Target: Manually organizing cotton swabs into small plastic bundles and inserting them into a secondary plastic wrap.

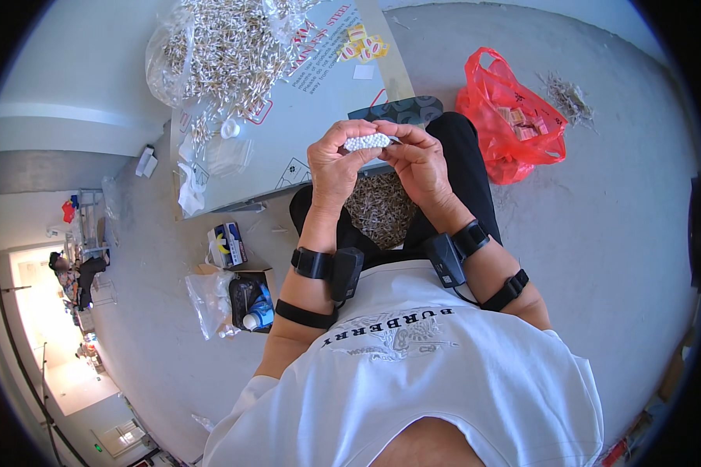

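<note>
A bundle of cotton swabs is held up over my lap, its white tips packed together and facing up. My left hand closes round the bundle's left side with thumb and fingers. At its right end my right hand pinches it; something dark shows at those fingertips, too small to name. Below the hands, a heap of loose cotton swabs lies between my thighs; what holds it is hidden. On the table in front, a far bigger pile of swabs spills from a clear plastic bag.
The table also bears yellow packets and a small white round container. On the floor are a red plastic bag of small packs, scattered swabs and an open box with a bottle. A person sits far left.
</note>
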Demonstrator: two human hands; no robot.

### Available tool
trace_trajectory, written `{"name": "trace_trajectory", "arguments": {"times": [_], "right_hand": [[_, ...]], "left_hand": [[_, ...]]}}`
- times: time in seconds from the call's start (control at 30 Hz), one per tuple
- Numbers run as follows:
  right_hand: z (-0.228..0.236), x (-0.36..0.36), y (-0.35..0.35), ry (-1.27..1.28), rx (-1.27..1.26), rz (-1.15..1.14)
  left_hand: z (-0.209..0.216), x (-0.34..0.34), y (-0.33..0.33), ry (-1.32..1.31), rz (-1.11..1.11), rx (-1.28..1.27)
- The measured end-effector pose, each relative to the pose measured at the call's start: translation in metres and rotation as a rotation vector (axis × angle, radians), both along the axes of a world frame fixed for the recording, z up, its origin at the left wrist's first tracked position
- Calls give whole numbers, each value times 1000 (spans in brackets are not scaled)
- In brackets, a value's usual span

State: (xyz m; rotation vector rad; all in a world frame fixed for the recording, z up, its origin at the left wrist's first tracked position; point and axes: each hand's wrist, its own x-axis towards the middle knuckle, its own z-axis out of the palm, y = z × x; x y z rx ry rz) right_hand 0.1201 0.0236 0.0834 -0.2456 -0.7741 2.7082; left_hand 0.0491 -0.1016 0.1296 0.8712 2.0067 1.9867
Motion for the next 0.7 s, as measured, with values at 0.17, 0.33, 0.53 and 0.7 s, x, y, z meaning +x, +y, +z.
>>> {"name": "trace_trajectory", "arguments": {"times": [0.17,0.33,0.53,0.7], "right_hand": [[0,0,1,17,7,-6],[0,0,2,57,25,-11],[1,0,2,78,77,-30],[3,1,1,16,243,-91]], "left_hand": [[0,1,1,8,-13,14],[2,1,2,0,-34,26],[1,1,2,-41,-60,31],[2,2,2,-12,-70,36]]}}
